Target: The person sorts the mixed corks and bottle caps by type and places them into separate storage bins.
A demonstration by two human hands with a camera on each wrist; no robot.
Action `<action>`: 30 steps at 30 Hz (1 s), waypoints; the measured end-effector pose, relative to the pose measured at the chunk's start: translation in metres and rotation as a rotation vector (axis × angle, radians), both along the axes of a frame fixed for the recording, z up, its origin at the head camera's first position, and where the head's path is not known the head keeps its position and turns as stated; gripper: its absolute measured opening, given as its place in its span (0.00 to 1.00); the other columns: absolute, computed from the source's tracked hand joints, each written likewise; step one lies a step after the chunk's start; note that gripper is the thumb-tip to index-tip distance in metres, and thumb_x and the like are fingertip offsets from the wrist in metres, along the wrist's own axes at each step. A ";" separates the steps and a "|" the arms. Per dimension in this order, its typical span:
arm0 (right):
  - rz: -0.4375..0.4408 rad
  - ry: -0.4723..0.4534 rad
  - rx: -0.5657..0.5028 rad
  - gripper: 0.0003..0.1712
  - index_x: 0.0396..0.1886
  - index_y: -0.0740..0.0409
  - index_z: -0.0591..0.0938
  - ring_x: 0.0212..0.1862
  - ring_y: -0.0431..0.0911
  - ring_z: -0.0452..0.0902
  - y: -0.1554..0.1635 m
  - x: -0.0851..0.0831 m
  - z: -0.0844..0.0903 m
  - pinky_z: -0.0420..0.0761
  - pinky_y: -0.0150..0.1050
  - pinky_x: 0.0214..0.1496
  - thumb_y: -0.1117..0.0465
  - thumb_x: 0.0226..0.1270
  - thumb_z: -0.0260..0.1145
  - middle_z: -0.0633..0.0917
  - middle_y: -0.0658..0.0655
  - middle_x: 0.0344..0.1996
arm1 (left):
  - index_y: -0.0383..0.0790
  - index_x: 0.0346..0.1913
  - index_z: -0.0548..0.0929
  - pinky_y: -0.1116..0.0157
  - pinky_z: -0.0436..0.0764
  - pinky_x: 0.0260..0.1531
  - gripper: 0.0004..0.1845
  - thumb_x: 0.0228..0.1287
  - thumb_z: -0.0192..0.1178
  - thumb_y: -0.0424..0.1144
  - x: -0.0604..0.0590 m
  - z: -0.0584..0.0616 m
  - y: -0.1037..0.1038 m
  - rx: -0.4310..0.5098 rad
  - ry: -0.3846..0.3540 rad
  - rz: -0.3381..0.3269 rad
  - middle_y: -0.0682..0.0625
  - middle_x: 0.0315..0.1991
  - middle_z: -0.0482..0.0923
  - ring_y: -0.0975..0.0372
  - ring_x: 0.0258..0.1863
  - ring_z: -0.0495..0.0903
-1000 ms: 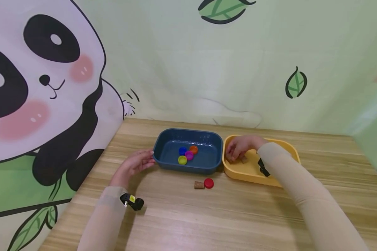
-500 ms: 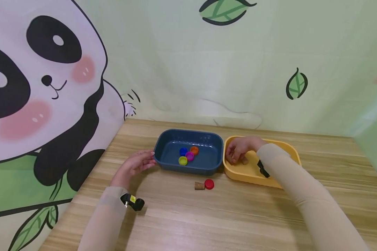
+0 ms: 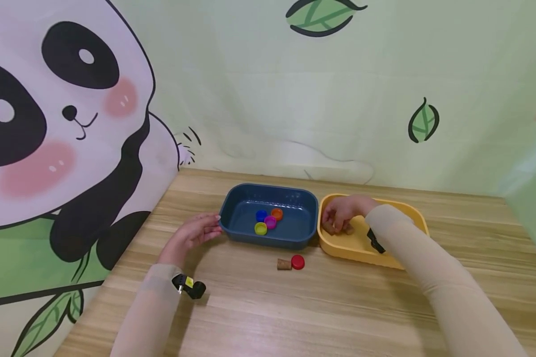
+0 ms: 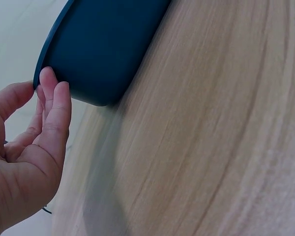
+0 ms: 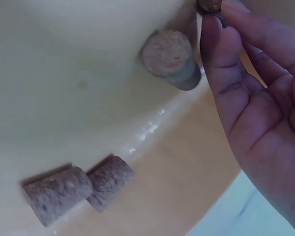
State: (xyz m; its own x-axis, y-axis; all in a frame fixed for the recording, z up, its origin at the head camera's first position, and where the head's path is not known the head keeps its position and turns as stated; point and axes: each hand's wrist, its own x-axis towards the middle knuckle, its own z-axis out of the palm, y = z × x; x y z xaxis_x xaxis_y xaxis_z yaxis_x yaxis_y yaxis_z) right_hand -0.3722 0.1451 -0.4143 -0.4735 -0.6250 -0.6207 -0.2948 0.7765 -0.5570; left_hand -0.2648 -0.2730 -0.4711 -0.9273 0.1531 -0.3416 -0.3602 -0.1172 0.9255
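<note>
My left hand [image 3: 195,232] lies on the wooden table, its straight fingertips [image 4: 53,86] touching the left end of a dark blue tray [image 3: 268,239] [image 4: 108,44]. In that tray lie several bottle caps: blue [image 3: 261,215], orange [image 3: 276,213], magenta [image 3: 270,222] and yellow-green [image 3: 260,228]. My right hand [image 3: 341,214] [image 5: 250,98] reaches into a yellow tray [image 3: 353,250] [image 5: 64,73], fingers relaxed. One fingertip touches a cork [image 5: 210,4] at the view's top edge. Another cork [image 5: 169,56] stands close by, and two corks [image 5: 59,192] [image 5: 110,181] lie side by side in the tray.
A loose cork [image 3: 284,264] and a red cap [image 3: 298,262] lie together on the table just in front of the two trays. A panda-and-leaf backdrop walls in the table at the back and both sides.
Both hands stay where they were; only the head view shifts slightly.
</note>
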 end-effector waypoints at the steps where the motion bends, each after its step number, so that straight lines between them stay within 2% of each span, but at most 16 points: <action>1: -0.001 0.005 0.006 0.24 0.60 0.68 0.76 0.41 0.42 0.74 0.000 0.000 0.001 0.82 0.29 0.43 0.75 0.62 0.64 0.79 0.58 0.46 | 0.37 0.51 0.74 0.75 0.88 0.39 0.06 0.80 0.47 0.32 -0.001 0.000 0.001 -0.007 -0.002 0.004 0.58 0.29 0.85 0.70 0.31 0.86; 8: -0.031 0.041 -0.012 0.23 0.60 0.73 0.77 0.42 0.40 0.79 0.007 -0.005 0.012 0.86 0.31 0.46 0.77 0.63 0.61 0.84 0.66 0.52 | 0.34 0.54 0.74 0.75 0.88 0.39 0.08 0.80 0.48 0.32 -0.003 0.000 0.002 -0.011 -0.003 0.006 0.57 0.29 0.85 0.70 0.31 0.86; 14: -0.031 0.122 -0.024 0.23 0.62 0.73 0.76 0.44 0.40 0.81 0.017 0.004 0.041 0.87 0.33 0.46 0.72 0.68 0.61 0.83 0.68 0.55 | 0.32 0.56 0.72 0.75 0.88 0.39 0.09 0.80 0.47 0.32 0.001 0.003 0.001 -0.012 0.005 -0.006 0.58 0.29 0.85 0.70 0.31 0.85; 18: -0.055 0.201 -0.049 0.21 0.62 0.74 0.76 0.48 0.46 0.84 0.028 0.013 0.062 0.88 0.41 0.53 0.70 0.71 0.60 0.83 0.71 0.55 | 0.36 0.51 0.75 0.75 0.88 0.39 0.06 0.81 0.47 0.32 0.000 0.002 0.000 -0.003 0.009 -0.012 0.58 0.29 0.85 0.70 0.31 0.86; 22: -0.089 0.279 -0.118 0.19 0.60 0.74 0.78 0.50 0.50 0.85 0.038 0.025 0.077 0.88 0.46 0.55 0.70 0.73 0.57 0.85 0.70 0.52 | 0.39 0.47 0.76 0.75 0.88 0.38 0.06 0.81 0.47 0.32 -0.001 0.002 0.000 0.002 0.006 -0.011 0.57 0.28 0.85 0.70 0.31 0.86; 27: -0.118 0.401 -0.218 0.16 0.55 0.72 0.81 0.47 0.51 0.85 0.049 0.048 0.090 0.88 0.47 0.53 0.68 0.74 0.58 0.88 0.66 0.47 | 0.34 0.51 0.73 0.75 0.89 0.39 0.06 0.80 0.48 0.32 -0.001 0.003 0.001 -0.001 -0.003 -0.008 0.57 0.28 0.85 0.70 0.30 0.86; 30: -0.143 0.476 -0.248 0.14 0.52 0.71 0.83 0.45 0.49 0.85 0.054 0.063 0.095 0.87 0.44 0.51 0.66 0.74 0.61 0.89 0.63 0.44 | 0.32 0.54 0.73 0.75 0.88 0.39 0.08 0.80 0.47 0.32 -0.001 0.002 0.000 0.002 -0.003 -0.012 0.57 0.28 0.85 0.70 0.30 0.85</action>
